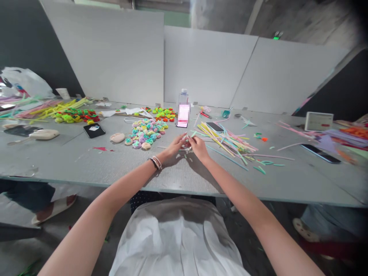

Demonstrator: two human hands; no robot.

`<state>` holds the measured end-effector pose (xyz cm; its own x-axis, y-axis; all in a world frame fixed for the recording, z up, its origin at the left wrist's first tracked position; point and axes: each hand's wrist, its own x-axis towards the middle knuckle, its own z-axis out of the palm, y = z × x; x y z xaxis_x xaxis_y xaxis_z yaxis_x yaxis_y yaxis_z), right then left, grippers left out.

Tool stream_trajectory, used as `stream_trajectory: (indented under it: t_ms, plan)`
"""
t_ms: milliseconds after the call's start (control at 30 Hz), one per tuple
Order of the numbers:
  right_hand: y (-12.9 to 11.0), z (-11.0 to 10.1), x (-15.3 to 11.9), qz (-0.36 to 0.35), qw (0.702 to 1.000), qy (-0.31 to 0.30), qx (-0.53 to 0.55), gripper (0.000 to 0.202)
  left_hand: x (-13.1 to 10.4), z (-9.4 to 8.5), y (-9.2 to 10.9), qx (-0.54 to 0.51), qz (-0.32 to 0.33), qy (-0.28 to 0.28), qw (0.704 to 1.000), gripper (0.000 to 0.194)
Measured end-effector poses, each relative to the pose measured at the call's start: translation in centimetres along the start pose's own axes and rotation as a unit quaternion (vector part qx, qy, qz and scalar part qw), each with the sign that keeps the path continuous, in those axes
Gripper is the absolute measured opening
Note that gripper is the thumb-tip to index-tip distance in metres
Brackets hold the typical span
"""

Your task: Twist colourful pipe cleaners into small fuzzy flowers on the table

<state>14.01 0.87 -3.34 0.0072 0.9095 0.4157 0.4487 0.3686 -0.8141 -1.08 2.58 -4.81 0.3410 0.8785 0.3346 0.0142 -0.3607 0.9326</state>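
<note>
My left hand [176,146], with bracelets at the wrist, is closed around something small near the middle of the table. Against it, my right hand [198,147] pinches a pale green strip [194,134]. What lies between the palms is mostly hidden. Small pale scraps [186,156] are scattered beneath both hands. To the left sits a pile of pastel fuzzy pieces [148,131]. A loose bundle of pastel fuzzy stems [227,142] spreads to the right, with a phone [215,127] on it.
A lit phone [183,115] stands against a clear bottle [184,96] behind my hands. Red, green and yellow pieces [77,115] lie at the left, near a black phone [94,130]. Another phone [321,153] rests at the right. People's legs show beside the table [94,168].
</note>
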Motion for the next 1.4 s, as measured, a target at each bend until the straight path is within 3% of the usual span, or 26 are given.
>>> stream_trajectory:
  t_ms: [100, 200, 467, 700, 933, 1167, 1400]
  plan:
    - [0.4, 0.4, 0.3, 0.048, 0.996, -0.030, 0.065, 0.047, 0.3, 0.2, -0.3, -0.067, -0.015, -0.038, 0.997, 0.059]
    - [0.8, 0.4, 0.6, 0.071, 0.992, -0.041, 0.095, 0.052, 0.5, 0.3, -0.2, -0.105, -0.016, -0.035, 0.994, 0.072]
    - [0.6, 0.0, 0.5, 0.050, 0.994, -0.002, 0.097, 0.044, 1.4, -0.2, -0.7, -0.073, -0.033, 0.039, 0.996, 0.046]
    - [-0.5, -0.2, 0.3, 0.119, 0.976, 0.036, 0.179, 0.037, 1.2, -0.2, -0.3, -0.015, -0.019, 0.031, 0.999, 0.042]
    - [-0.6, -0.3, 0.4, 0.102, 0.974, 0.032, 0.200, 0.041, 0.9, -0.5, -0.2, 0.017, 0.014, -0.017, 1.000, 0.051]
    - [0.4, -0.3, 0.7, 0.054, 0.982, 0.062, 0.169, 0.039, 0.5, -0.1, 0.0, 0.027, 0.037, -0.110, 0.993, 0.047]
    - [1.2, -0.8, 1.1, -0.015, 0.995, 0.096, 0.030, 0.029, 0.2, 0.2, 0.1, -0.099, -0.029, -0.061, 0.993, 0.044]
